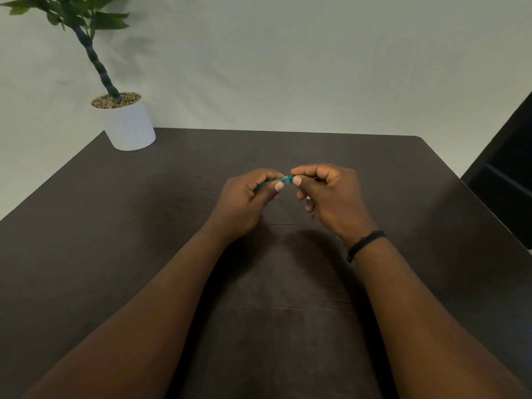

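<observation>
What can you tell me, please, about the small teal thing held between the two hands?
The teal strip is a thin, narrow band, glossy like tape or plastic, though its material is not certain. It runs roughly level with a slight bow, lifted above the dark table. The left hand pinches one part between thumb and curled fingers, and the right hand pinches the other end. Only a short stretch shows between the thumbs; the rest is hidden by fingers.

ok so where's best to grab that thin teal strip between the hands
By its two ends, one from each side. The thin teal strip is narrow and runs left to right, so a thumb-and-forefinger pinch suits it, as the left hand and right hand hold it now.
</observation>
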